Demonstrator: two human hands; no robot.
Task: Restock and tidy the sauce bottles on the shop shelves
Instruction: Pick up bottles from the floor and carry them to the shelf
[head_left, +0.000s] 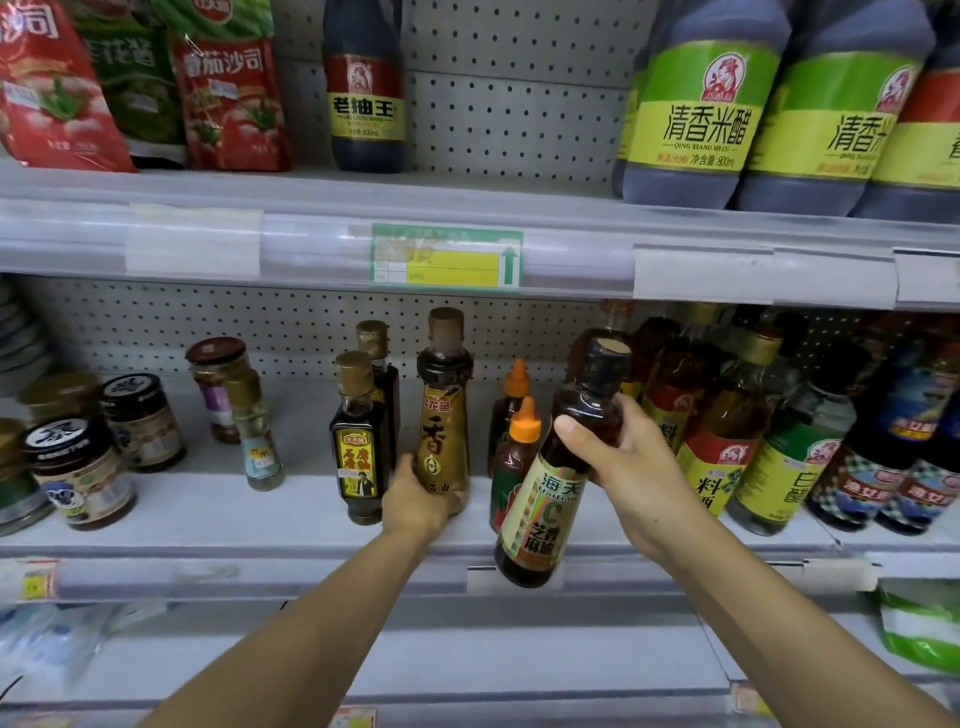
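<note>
Plainly the sesame oil bottle looked like glass, full and dark, so it would likely feel heavy for its size, stiff, breakable if knocked against its neighbours, and perhaps slick over the glossy label. The right hand held it at the shoulder, just under the neck, thumb across the front and fingers curled round the back; that high grip let the bottle hang tilted, base toward the person and out over the front lip of the shelf. A hold lower on the body would probably steady it better for setting down. The left hand was wrapped round the bottom of the gold bottle, which stood upright on the shelf, just beside a square dark bottle on its left. Between the two hands stood two orange-capped bottles, the tilted one overlapping the nearer of them in view; whether they touched could not be told. Further bottles crowded close on the right.
</note>
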